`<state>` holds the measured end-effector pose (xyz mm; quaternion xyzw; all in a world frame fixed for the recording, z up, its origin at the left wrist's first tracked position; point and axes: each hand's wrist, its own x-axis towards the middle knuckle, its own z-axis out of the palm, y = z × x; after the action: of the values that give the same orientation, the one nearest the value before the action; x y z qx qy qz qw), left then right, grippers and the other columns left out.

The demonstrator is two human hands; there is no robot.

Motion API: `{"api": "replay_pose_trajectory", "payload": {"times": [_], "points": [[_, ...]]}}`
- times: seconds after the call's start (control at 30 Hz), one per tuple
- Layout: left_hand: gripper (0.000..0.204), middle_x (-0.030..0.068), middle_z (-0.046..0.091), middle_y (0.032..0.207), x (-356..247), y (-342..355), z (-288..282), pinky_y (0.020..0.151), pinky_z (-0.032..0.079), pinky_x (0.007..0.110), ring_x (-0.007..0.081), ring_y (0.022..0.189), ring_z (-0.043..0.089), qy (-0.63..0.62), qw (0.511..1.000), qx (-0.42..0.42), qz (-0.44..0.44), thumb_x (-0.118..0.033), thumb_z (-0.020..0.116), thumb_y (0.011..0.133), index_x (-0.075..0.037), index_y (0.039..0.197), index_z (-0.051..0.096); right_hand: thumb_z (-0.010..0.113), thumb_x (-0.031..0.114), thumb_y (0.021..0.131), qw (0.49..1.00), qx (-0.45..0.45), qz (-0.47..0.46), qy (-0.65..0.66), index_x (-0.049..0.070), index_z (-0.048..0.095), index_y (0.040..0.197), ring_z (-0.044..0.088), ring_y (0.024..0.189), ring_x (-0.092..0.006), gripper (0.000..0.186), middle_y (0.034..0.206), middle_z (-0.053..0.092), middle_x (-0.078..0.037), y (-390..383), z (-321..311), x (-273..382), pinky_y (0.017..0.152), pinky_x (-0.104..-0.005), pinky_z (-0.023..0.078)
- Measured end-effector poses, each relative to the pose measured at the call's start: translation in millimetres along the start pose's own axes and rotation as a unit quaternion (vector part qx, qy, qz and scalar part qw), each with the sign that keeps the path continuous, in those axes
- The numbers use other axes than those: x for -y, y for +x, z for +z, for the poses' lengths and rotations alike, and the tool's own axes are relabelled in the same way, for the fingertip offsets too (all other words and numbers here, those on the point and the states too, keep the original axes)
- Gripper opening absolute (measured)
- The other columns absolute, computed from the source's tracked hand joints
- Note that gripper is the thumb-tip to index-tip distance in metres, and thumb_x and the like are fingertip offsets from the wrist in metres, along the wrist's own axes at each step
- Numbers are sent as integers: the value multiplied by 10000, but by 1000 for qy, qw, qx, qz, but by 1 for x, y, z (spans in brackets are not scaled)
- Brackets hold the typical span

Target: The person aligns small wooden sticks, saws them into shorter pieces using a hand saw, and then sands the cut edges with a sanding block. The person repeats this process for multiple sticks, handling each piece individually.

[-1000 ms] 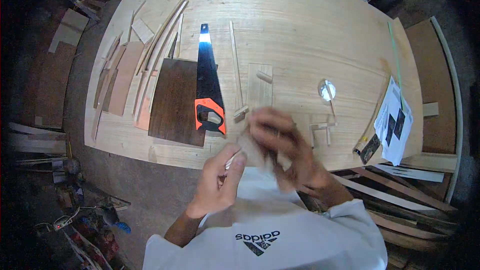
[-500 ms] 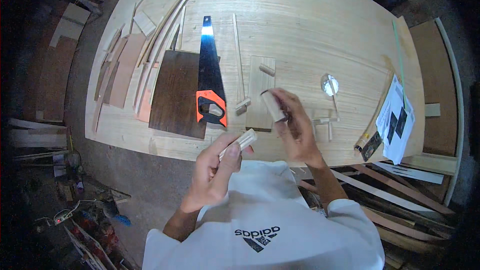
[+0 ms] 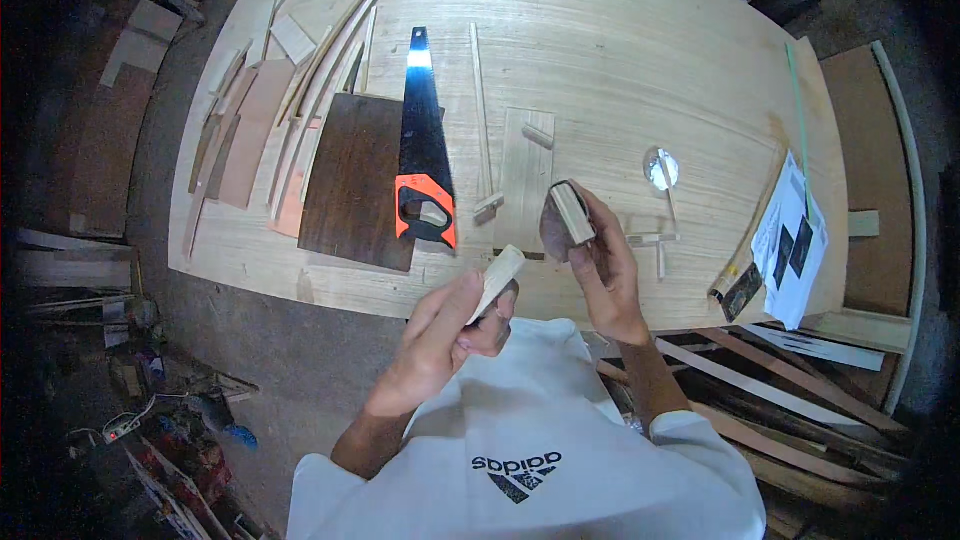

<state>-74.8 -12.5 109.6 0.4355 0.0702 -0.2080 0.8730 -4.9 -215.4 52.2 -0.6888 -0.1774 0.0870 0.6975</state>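
Note:
My left hand (image 3: pixel 435 340) grips a short pale wooden piece (image 3: pixel 501 274), held slanted at the table's near edge. To its right, my right hand (image 3: pixel 612 280) is wrapped round a wood block (image 3: pixel 572 212) with a dark sheet around it, probably sandpaper. The two held pieces are apart. Beyond my hands lie a pale board (image 3: pixel 528 185) with a small offcut (image 3: pixel 537 136) on it, a long thin strip (image 3: pixel 480 100) and a handsaw (image 3: pixel 424 180) with an orange-and-black handle.
The plywood table (image 3: pixel 620 40) carries a dark board (image 3: pixel 350 180) and several strips (image 3: pixel 322 70) leftward, and a shiny disc (image 3: pixel 662 172), joined small sticks (image 3: pixel 660 258) and printed papers (image 3: pixel 785 250) rightward. Stacked timber (image 3: pixel 780 390) lies below the table's right side.
My hands have separated and come out of motion blur. The right hand moved right and turned its block upright to view. The left hand shifted slightly right, raising its piece.

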Motion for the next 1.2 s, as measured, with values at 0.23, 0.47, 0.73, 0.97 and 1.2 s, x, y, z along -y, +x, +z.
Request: {"api": "replay_pose_trajectory", "payload": {"times": [0.23, 0.47, 0.73, 0.97, 1.2], "points": [[465, -57, 331, 720, 1, 0, 0, 571, 291, 228, 56, 625, 279, 70, 996, 16, -44, -403, 285, 1103, -10, 1085, 534, 567, 40, 902, 973, 32, -194, -123, -8, 436, 1440, 404, 1371, -407, 556, 1460, 442, -196, -5, 1, 34, 1135, -508, 326], [366, -38, 447, 801, 13, -5, 1, 572, 344, 233, 48, 658, 381, 189, 981, -5, -33, -300, 411, 1085, -13, 1299, 487, 620, -24, 799, 964, 101, -156, -189, 34, 470, 1435, 417, 1358, -410, 656, 1455, 447, -199, 5, 6, 34, 1142, -509, 324], [277, -35, 467, 727, 23, -2, -8, 506, 321, 219, 32, 584, 386, 260, 963, -67, 29, -256, 455, 1072, -54, 1179, 611, 551, -8, 894, 994, 78, -60, 40, -30, 385, 1469, 398, 1390, -327, 599, 1464, 426, -218, 3, 1, 9, 1163, -433, 295], [267, -25, 530, 763, 19, -3, -5, 493, 317, 213, 22, 582, 406, 290, 950, -110, 43, -237, 475, 1064, -43, 1194, 606, 586, 60, 873, 965, 129, -153, -170, 54, 508, 1413, 450, 1327, -379, 546, 1428, 476, -182, -1, 9, 31, 1099, -491, 352], [276, 2, 599, 883, 14, -7, -4, 528, 382, 205, 31, 645, 463, 267, 956, -107, 62, -134, 473, 1035, -27, 1270, 572, 647, 116, 810, 918, 105, -271, -269, 93, 549, 1373, 466, 1300, -398, 571, 1411, 505, -155, 11, 8, 25, 1076, -550, 349]]}}
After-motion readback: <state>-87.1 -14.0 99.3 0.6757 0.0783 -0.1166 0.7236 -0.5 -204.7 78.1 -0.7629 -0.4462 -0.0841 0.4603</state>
